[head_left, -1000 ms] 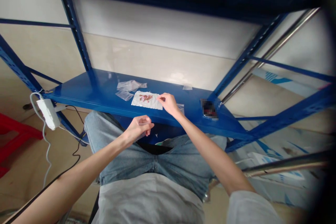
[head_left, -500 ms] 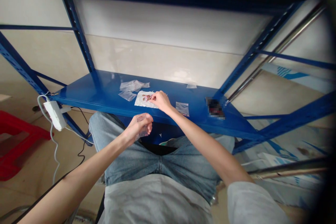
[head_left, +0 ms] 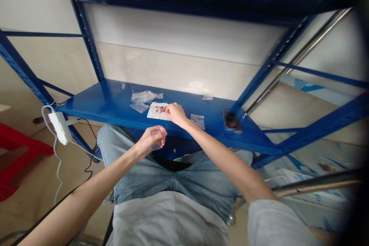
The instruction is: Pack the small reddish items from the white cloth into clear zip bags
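A white sheet (head_left: 154, 112) with small red pieces (head_left: 162, 109) on it lies on the blue shelf (head_left: 100, 102). My right hand (head_left: 175, 114) rests on the sheet's right edge, fingers pinched together at the red pieces. My left hand (head_left: 151, 139) hovers in front of the shelf edge above my lap, its fingers curled round a small clear plastic bag (head_left: 156, 132). What the right fingertips hold is too small to make out.
Several clear little bags lie on the shelf: a pile (head_left: 145, 96) behind the sheet, one (head_left: 198, 120) right of my hand, one (head_left: 207, 97) at the back. A blurred dark object (head_left: 231, 120) sits at the shelf's right. A white power strip (head_left: 60, 127) hangs left.
My right hand has moved left from the sheet's right corner onto the red pieces and pinched there. The left hand has stayed in place with the bag.
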Motion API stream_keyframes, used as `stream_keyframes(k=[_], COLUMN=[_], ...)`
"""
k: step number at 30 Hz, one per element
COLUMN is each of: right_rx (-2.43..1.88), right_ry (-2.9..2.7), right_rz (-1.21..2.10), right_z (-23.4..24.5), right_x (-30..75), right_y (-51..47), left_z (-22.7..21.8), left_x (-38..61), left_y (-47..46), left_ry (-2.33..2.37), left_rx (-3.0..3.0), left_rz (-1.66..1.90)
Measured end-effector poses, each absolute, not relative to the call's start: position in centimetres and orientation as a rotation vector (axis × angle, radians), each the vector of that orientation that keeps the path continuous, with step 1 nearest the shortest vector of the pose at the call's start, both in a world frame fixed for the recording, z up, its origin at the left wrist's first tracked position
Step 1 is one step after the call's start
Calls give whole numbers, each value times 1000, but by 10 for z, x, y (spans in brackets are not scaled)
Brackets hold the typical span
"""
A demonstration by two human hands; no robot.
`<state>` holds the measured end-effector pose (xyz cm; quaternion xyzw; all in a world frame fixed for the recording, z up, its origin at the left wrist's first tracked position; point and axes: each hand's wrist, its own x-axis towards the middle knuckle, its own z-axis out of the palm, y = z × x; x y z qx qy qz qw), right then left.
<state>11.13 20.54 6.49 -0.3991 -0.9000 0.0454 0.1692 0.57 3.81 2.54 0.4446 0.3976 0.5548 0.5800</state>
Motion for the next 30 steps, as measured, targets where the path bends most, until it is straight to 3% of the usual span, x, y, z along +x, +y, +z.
stream_keyframes(k=[4, 9, 15, 26, 30], right_rx=[-1064, -581, -338, -501, -708], right_ry=[-2545, -2478, -2733, -2444, -2317], right_rz=[215, 586, 657, 839, 752], right_z=[81, 109, 117, 105, 90], right_x=[115, 127, 138, 132, 134], right_y=[196, 163, 127, 161, 192], left_z=[23, 24, 17, 32, 33], left_x=[6, 6, 7, 8, 9], left_y=[38, 37, 39, 33, 32], left_ry=[949, 984, 992, 852, 845], left_rx=[1031, 1040, 1045, 1005, 1032], left_rz=[1287, 1259, 1234, 1274, 1268])
